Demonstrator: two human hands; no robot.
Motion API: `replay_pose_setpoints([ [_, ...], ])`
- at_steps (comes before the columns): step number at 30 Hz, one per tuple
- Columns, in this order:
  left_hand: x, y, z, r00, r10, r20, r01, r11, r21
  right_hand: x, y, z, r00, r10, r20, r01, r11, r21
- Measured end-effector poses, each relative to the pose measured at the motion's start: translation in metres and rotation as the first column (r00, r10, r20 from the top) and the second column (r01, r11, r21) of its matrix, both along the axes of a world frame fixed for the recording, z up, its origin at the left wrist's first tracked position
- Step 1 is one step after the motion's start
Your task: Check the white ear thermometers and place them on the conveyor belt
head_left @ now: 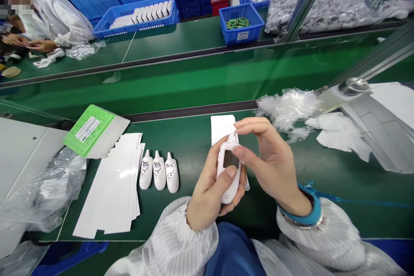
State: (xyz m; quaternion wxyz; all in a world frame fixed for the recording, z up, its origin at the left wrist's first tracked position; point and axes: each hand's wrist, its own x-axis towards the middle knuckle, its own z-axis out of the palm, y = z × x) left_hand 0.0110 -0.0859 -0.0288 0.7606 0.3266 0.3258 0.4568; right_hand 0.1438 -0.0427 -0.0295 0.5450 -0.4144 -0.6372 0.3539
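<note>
My left hand [210,189] is wrapped around a white ear thermometer [229,168] with a small dark screen, held upright over the green mat. My right hand [268,159] pinches the thermometer's tip with thumb and fingers. Three more white thermometers [159,171] lie side by side on the mat to the left. A white paper slip [221,127] lies just behind the held thermometer.
A stack of flat white cards [113,185] lies at the left, with a green box [89,129] behind it. Crumpled clear plastic [287,110] and white paper [339,131] sit at the right. A co-worker's hands [29,43] work across the belt. Blue bins [241,21] stand beyond.
</note>
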Motion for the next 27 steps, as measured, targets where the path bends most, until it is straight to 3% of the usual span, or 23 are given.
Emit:
replay_pose_setpoints([
  [6,-0.001,-0.002,0.002,0.999,-0.037,-0.024,0.037,0.999,-0.005,-0.003,-0.001,0.006,0.989,0.132,0.060,-0.123,0.983,-0.138],
  [11,0.001,-0.001,0.007,0.998,-0.046,-0.032,0.045,0.999,-0.023,-0.003,0.005,0.004,0.995,0.103,-0.007,-0.103,0.977,-0.186],
  [18,0.009,0.007,0.002,0.989,0.071,-0.132,-0.077,0.996,-0.040,-0.005,0.014,-0.007,0.983,0.110,-0.150,-0.142,0.964,-0.223],
  [21,0.006,0.008,0.007,0.984,0.057,-0.169,-0.068,0.996,-0.061,-0.001,0.022,-0.023,0.974,0.114,-0.196,-0.160,0.957,-0.242],
  [23,-0.001,0.015,0.011,0.975,0.041,-0.220,-0.057,0.996,-0.066,0.006,0.030,-0.043,0.989,0.016,-0.148,-0.059,0.956,-0.286],
  [25,-0.010,0.036,0.012,0.945,0.044,-0.324,-0.066,0.996,-0.056,0.014,0.040,-0.069,0.989,-0.117,-0.087,0.078,0.929,-0.363],
  [27,-0.021,0.077,0.007,0.876,0.098,-0.472,-0.128,0.991,-0.031,0.021,0.052,-0.095,0.978,-0.195,-0.068,0.152,0.904,-0.400],
])
